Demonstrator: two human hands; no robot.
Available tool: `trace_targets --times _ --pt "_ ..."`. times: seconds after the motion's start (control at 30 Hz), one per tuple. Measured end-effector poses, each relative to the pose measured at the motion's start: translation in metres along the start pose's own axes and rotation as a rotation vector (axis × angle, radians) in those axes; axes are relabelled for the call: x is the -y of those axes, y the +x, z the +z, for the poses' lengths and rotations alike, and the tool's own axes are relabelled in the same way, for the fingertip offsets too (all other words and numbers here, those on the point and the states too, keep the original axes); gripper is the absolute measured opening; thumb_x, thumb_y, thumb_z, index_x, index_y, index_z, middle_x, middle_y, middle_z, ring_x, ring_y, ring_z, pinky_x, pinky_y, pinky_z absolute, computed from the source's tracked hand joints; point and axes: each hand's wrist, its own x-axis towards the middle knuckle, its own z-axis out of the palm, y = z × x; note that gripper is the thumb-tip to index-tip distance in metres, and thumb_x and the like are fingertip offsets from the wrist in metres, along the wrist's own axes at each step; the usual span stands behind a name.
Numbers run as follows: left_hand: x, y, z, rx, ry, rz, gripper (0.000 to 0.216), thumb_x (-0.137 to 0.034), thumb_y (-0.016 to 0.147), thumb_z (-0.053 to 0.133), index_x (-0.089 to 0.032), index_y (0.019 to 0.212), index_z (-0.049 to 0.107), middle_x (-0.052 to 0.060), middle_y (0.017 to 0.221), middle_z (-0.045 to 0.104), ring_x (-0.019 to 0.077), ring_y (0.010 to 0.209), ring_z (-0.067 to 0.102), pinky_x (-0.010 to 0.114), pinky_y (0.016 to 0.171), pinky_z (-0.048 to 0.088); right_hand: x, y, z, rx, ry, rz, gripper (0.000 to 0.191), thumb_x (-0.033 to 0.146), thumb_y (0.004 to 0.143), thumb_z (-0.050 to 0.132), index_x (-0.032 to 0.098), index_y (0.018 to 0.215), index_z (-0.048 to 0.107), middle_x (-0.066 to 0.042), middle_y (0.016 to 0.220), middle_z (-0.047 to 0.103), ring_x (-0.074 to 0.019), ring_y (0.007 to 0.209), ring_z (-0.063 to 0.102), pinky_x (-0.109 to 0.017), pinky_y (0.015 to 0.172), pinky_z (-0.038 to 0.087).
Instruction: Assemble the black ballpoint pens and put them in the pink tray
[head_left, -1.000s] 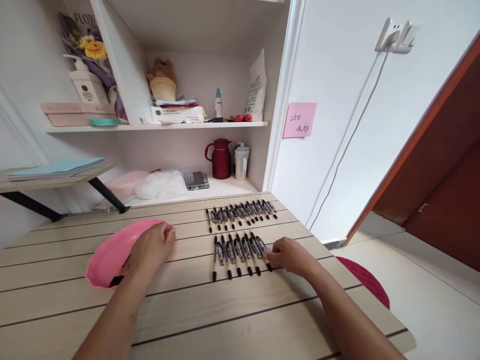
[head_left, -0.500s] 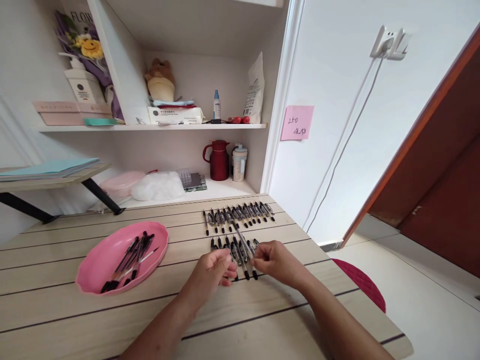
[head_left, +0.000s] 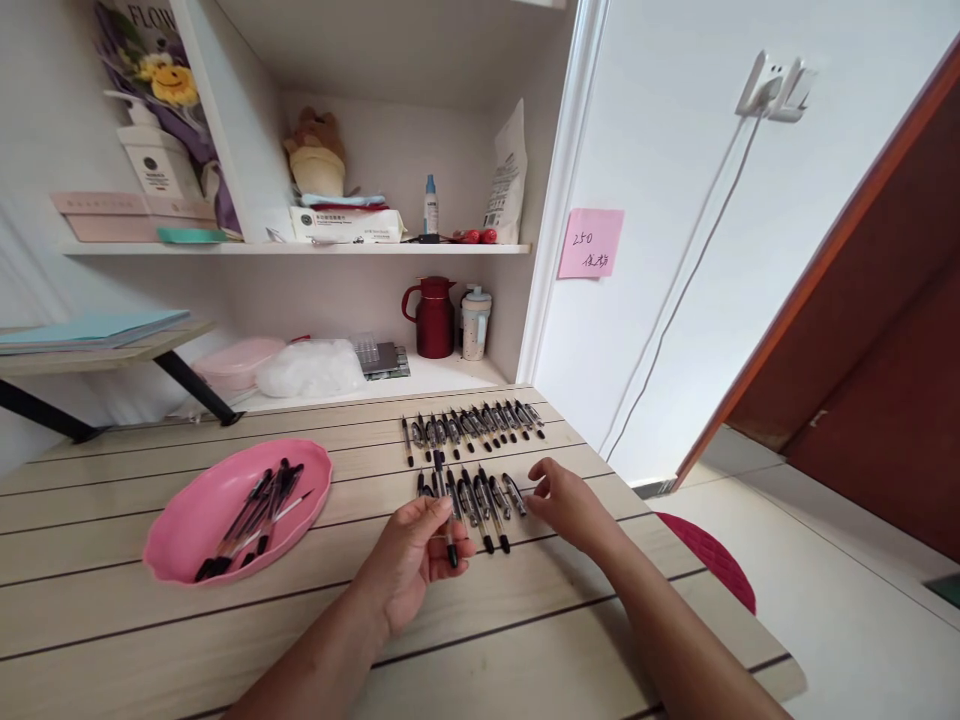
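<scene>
Left hand (head_left: 411, 560) in over the near row, and its grip is closed, thumb pressing a slim black pen with a clear barrel (head_left: 451, 548) against the fingers! That pen points away from the person, its black end toward the palm side, above the left part of the near row of black-and-clear pens and short clear pieces with black clips (head_left: 486, 505). Over at the other end, the right hand (head_left: 566, 508) hovers just beside the last short piece, its grip curled and partly open, thumb and forefinger apart; whether a fingertip touches that piece, I cannot tell. Beyond them lies the far row of black-and-clear pens and clipped pieces (head_left: 471, 430), packed side by side across the pale wood-grain bench with dark lines (head_left: 300, 630). Out to the left sits the pink, wavy-rimmed oval dish (head_left: 180, 525), a loose bundle of dark, slim pens (head_left: 259, 515) slanting across it. Behind the bench, a dark red jug (head_left: 433, 318) stands beside a pale speckled cup (head_left: 475, 325).
</scene>
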Motion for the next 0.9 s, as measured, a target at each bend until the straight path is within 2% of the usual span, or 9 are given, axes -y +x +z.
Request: trace_targets --times 0.1,0.23,0.33,0.43,0.5,0.63,0.73,0.9 --pt "0.001 0.0 0.0 0.02 0.011 -0.006 0.026 -0.034 0.069 0.064 -0.018 0.073 0.044 -0.003 0.061 0.058 0.0115 0.053 0.058 0.024 0.049 0.045 0.002 -0.002 0.011 0.068 -0.083 0.001 0.027 0.02 0.064 0.057 0.018 0.089 0.048 -0.002 0.068 0.059 -0.0147 0.062 0.051 -0.023 0.053 0.03" --pt "0.002 -0.001 0.001 0.049 0.009 -0.009 0.027 -0.036 0.069 0.064 -0.018 0.071 0.043 -0.004 0.06 0.056 0.0111 0.05 0.057 0.025 0.048 0.045 0.006 -0.004 0.02 0.076 -0.13 -0.013 0.026 0.012 0.063 0.054 0.018 0.086 0.045 -0.002 0.068 0.058 -0.0142 0.063 0.05 -0.023 0.053 0.028" --pt "0.002 -0.003 0.001 0.069 -0.002 -0.012 0.025 -0.035 0.071 0.062 -0.019 0.071 0.042 -0.005 0.061 0.055 0.0106 0.049 0.056 0.025 0.048 0.045 0.003 -0.005 0.015 0.088 -0.126 -0.013 0.025 0.004 0.061 0.05 0.018 0.082 0.046 -0.002 0.069 0.058 -0.0133 0.063 0.05 -0.022 0.053 0.028" --pt "0.002 -0.003 0.0 0.104 0.023 -0.011 0.023 -0.034 0.072 0.06 -0.019 0.072 0.042 -0.005 0.062 0.054 0.009 0.045 0.053 0.022 0.044 0.041 -0.003 -0.005 0.001 0.118 -0.052 0.01 0.024 0.005 0.06 0.052 0.018 0.079 0.051 -0.001 0.067 0.058 -0.0129 0.06 0.05 -0.023 0.052 0.029" --pt "0.002 -0.002 -0.001 0.136 0.07 -0.008 0.021 -0.034 0.072 0.058 -0.019 0.073 0.043 -0.005 0.059 0.052 0.0052 0.039 0.045 0.017 0.037 0.032 -0.004 -0.004 -0.008 0.152 0.125 0.029 0.023 0.01 0.062 0.055 0.018 0.084 0.055 0.0 0.064 0.057 -0.0127 0.057 0.049 -0.023 0.05 0.031" --pt "0.005 -0.001 -0.003 0.208 0.178 -0.026 0.017 -0.032 0.074 0.055 -0.018 0.076 0.046 -0.007 0.055 0.048 -0.0002 0.032 0.025 0.016 0.035 0.009 0.003 -0.002 -0.016 0.166 0.709 0.035 0.019 0.027 0.066 0.061 0.018 0.083 0.061 0.001 0.061 0.055 -0.0104 0.053 0.047 -0.023 0.047 0.032" --pt "0.007 -0.002 -0.002 0.234 0.247 -0.032 0.015 -0.032 0.075 0.053 -0.018 0.078 0.047 -0.007 0.055 0.046 -0.0001 0.033 0.022 0.017 0.036 0.007 0.012 -0.003 -0.015 0.178 1.04 0.035 0.022 0.03 0.06 0.069 0.017 0.077 0.063 0.0 0.066 0.058 -0.0069 0.05 0.043 -0.022 0.044 0.028" --pt "0.008 -0.005 0.001 0.229 0.305 -0.047 0.015 -0.031 0.075 0.052 -0.018 0.077 0.046 -0.007 0.054 0.046 0.0006 0.034 0.021 0.018 0.038 0.006 0.023 -0.008 -0.011 0.176 1.241 0.069 0.026 0.031 0.057 0.074 0.017 0.076 0.064 0.0 0.071 0.059 -0.0037 0.047 0.039 -0.02 0.042 0.025"
